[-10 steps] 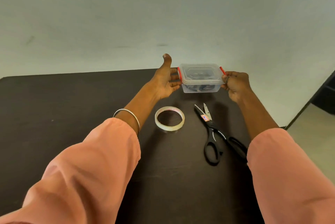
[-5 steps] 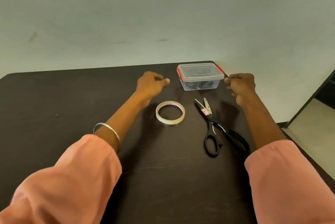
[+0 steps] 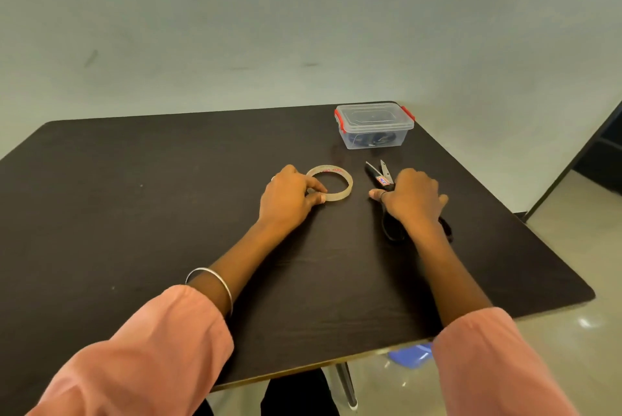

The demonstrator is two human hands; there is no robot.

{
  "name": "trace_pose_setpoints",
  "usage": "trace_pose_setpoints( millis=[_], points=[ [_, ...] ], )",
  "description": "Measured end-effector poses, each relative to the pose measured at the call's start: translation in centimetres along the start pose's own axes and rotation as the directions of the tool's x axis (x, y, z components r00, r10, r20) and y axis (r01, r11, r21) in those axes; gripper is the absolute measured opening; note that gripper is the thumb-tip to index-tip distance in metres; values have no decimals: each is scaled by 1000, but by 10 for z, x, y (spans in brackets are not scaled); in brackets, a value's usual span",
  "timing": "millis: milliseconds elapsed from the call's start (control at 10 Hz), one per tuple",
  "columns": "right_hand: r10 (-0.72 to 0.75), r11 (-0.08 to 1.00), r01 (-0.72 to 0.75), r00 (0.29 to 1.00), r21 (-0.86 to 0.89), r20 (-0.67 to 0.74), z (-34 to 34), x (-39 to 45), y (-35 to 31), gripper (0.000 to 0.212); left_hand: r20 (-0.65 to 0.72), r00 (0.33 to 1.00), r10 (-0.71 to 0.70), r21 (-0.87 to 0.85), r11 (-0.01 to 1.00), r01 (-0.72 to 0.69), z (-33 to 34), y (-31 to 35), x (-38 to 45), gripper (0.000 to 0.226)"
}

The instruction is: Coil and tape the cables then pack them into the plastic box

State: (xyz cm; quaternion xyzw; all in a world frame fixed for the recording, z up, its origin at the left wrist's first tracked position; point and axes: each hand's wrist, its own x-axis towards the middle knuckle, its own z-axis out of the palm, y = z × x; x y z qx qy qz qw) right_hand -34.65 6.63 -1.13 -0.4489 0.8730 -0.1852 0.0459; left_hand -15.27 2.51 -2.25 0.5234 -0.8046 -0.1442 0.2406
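Left hand (image 3: 289,197): withdrawn from the box; fingers now pinch the near rim of the tape roll (image 3: 331,183)
Right hand (image 3: 412,198): also off the box; lies over the scissors (image 3: 383,180), grasp cannot be told
Plastic box (image 3: 374,126): lid on, red clips down, far right on the surface (image 3: 134,213), dark cables (image 3: 372,139) visible inside
Change: box released and set down
Judgement: packing appears complete; tools being cleared
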Motion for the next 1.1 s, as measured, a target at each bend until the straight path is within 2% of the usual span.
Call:
trace_pose_setpoints(
  millis=[100, 200, 300, 600, 900, 1000, 1100],
  points=[
    [3, 999, -1, 999, 36, -52, 2, 1, 1, 33, -39, 999, -16, -17, 1000, 16, 5, 8, -1, 17],
    [-56, 996, 60, 996, 70, -63, 1, 10, 6, 32, -61, 997, -42, -66, 997, 38, 11, 18, 2, 14],
    [-54, 990, 64, 995, 126, -84, -3, 23, 18, 36, -61, 998, -14, -96, 995, 8, 18, 30, 8, 14],
    [75, 953, -53, 995, 300, -62, -28, 57, 68, 38, -77, 994, 79, -79, 993, -85, 57, 78, 28, 19],
    [59, 984, -60, 998, 168, 12, -24, 59, 72, 40, -77, 992, 103, 27, 994, -101, 65, 84, 29, 27],
    [48, 997, -50, 998, 67, 34, -24, 57, 73, 44, -33, 992, 118, 23, 993, -118, 61, 83, 25, 36],
    [24, 999, -25, 999, -23, -20, -31, 50, 62, 41, -43, 991, 125, -37, 991, -126, 47, 78, 23, 31]
  ],
)
